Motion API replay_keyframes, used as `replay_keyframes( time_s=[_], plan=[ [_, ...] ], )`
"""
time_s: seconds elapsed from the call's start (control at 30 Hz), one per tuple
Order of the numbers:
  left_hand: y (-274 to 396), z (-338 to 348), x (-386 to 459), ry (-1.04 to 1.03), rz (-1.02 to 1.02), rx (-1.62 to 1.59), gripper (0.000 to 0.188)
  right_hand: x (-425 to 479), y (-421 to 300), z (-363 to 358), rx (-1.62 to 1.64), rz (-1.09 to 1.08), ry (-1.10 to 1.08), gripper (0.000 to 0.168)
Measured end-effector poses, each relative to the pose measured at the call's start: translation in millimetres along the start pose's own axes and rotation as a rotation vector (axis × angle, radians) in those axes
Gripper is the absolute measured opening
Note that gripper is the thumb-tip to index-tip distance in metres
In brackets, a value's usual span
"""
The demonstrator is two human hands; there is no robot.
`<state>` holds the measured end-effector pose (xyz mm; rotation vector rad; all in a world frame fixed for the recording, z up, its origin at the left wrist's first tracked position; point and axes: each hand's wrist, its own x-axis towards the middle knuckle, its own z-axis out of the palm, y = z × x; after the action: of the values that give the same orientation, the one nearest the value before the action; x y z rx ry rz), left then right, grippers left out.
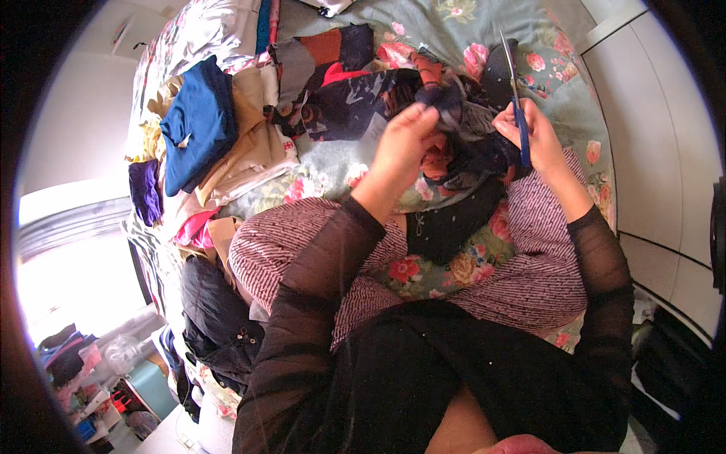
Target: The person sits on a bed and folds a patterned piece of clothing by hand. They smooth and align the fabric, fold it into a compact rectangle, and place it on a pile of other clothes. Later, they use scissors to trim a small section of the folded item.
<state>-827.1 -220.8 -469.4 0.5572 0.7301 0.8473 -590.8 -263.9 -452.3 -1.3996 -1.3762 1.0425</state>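
My left hand (404,142) pinches a bunched piece of thin dark fabric (473,122) with orange and grey patterning, above my crossed legs. A pair of scissors (522,133) with blue handles is in my right hand (541,136), the blades pointing away from me. The thumb and fingers of that hand are close to the fabric's right side; whether they also grip it I cannot tell. Below the bunched fabric lies a black cloth (448,232) with a pale drawn motif. A dark patterned cloth (357,105) is spread beyond my left hand.
A floral bedspread (317,164) covers the bed I sit on. To the left are a folded blue garment (198,127) on beige cloths (249,159), a purple cloth (146,190) and a black jacket (218,318). White cabinet doors (641,136) stand at the right.
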Motion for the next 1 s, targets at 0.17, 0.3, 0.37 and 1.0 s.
replay_keyframes(
  time_s=[0.17,0.3,0.37,1.0],
  plan=[
    [55.0,-2.5,-8.8,-0.168,0.114,-0.325,0.023,-16.4,-1.0,5.7,-0.056,0.051,0.012,0.025],
    [64.8,-10.6,-36.6,-0.177,0.054,-0.518,0.031,-18.8,-46.4,25.2,0.074,0.152,-0.149,0.021],
    [53.7,-24.5,-41.2,-0.214,0.012,-0.611,0.030,-4.4,-63.3,40.2,0.059,-0.046,-0.124,0.019],
    [50.0,-37.6,-33.4,-0.162,-0.010,-0.734,0.040,77.3,-73.1,122.9,0.249,0.185,-0.277,0.019]
  ],
)
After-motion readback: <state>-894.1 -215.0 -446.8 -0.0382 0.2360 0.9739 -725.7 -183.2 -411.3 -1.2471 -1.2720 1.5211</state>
